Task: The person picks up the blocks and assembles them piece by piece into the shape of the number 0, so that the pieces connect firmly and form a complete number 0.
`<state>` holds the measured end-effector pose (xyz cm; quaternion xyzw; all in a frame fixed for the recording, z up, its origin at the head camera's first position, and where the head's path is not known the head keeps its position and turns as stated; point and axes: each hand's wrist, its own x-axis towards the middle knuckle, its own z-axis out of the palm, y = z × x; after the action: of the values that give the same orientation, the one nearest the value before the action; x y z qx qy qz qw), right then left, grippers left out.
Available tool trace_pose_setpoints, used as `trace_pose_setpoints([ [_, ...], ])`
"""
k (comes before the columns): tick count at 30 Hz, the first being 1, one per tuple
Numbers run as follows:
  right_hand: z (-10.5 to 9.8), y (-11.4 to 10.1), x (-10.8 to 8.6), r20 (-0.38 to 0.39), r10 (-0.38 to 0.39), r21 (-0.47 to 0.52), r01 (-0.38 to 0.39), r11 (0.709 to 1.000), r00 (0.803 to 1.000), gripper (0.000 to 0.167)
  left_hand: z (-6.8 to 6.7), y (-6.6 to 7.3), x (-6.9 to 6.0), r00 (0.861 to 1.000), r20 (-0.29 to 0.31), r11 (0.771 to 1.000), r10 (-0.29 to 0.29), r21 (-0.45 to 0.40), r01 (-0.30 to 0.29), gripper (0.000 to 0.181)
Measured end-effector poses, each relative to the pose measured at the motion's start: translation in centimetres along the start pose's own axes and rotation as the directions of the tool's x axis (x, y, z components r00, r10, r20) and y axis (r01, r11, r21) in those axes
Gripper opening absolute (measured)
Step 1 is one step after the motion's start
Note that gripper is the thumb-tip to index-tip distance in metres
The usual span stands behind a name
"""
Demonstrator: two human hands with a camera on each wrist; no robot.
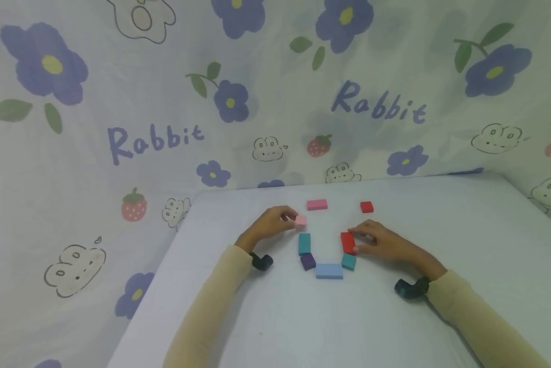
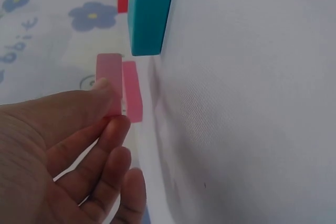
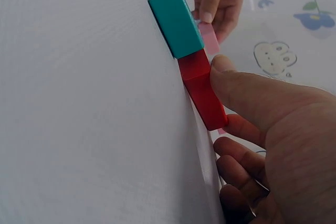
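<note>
My left hand [image 1: 273, 223] pinches a light pink block [image 1: 300, 221] between thumb and fingertips, just beyond the teal block [image 1: 304, 244]. In the left wrist view the thumb lies on the face of this pink block [image 2: 109, 85]. My right hand [image 1: 386, 244] grips a red block [image 1: 347, 243] by its ends, thumb on the near end. That red block [image 3: 205, 90] touches the small teal block [image 3: 176, 22] in the right wrist view. A purple block [image 1: 308, 262], a light blue block [image 1: 329, 271] and a small teal block [image 1: 348, 261] form a curve nearer the front.
Farther back on the white table [image 1: 275, 327] lie a pink block [image 1: 317, 205] and a small red block [image 1: 366, 207]. A patterned curtain [image 1: 266, 76] hangs behind the table's back edge. Dark wrist devices [image 1: 262, 261] sit at both sleeves.
</note>
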<state>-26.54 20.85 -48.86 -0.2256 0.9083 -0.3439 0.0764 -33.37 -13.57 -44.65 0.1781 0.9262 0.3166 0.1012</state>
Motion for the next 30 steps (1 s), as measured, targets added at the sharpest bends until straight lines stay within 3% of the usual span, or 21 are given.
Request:
trace_pose_setpoints([
  [7, 0.0, -0.4, -0.1, 0.005, -0.027, 0.014, 0.027, 1.0, 1.0, 0.062, 0.1, 0.3, -0.2, 1.0, 0.031, 1.0, 0.002, 0.012, -0.002, 0.033],
  [20, -0.2, -0.1, 0.1, -0.011, -0.013, -0.005, 0.013, 1.0, 1.0, 0.062, 1.0, 0.5, 0.9, 0.997, 0.068, 1.0, 0.031, -0.009, -0.03, 0.03],
  [30, -0.1, 0.0, 0.1, -0.009, -0.016, -0.005, 0.016, 1.0, 1.0, 0.063, 1.5, 0.7, 1.0, 0.992, 0.095, 0.996, 0.08, 0.031, -0.083, 0.03],
])
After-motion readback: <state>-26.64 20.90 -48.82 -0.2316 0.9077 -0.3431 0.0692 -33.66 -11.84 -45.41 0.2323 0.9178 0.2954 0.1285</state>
